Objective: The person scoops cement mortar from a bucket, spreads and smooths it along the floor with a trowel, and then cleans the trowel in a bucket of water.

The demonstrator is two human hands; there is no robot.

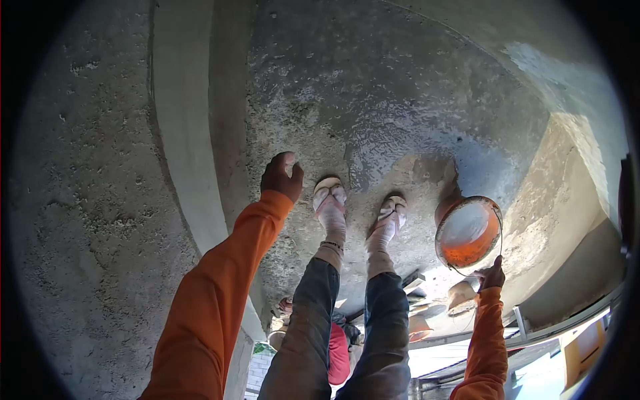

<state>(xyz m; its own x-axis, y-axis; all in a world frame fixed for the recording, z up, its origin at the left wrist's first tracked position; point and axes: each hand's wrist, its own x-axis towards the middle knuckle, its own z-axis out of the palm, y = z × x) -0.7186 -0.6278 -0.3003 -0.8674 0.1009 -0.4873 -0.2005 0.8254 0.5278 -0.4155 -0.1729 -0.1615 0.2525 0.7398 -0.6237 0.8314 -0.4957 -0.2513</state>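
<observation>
The right hand (pixel 492 275) is gripping the wire handle (pixel 502 237) of an orange bucket (pixel 467 255), which is either hanging or standing just beyond those fingers. The left hand (pixel 283 177) is curving its fingers loosely, thumb apart, beside a sandal (pixel 330 193); wet floor (pixel 400 120) is glistening beyond both.

Left of the bucket (pixel 470 254), the dark letters on one sock (pixel 333 233) are too small for us to read. Just below the bucket, the right hand (pixel 492 274) is closed on the handle (pixel 502 239), its grip too small for us to trace. Below and left of the bucket, the jeans (pixel 301 330) partly hide a red cloth (pixel 338 355) from us; the lower edge crops jeans and both sleeves (pixel 212 293).
</observation>
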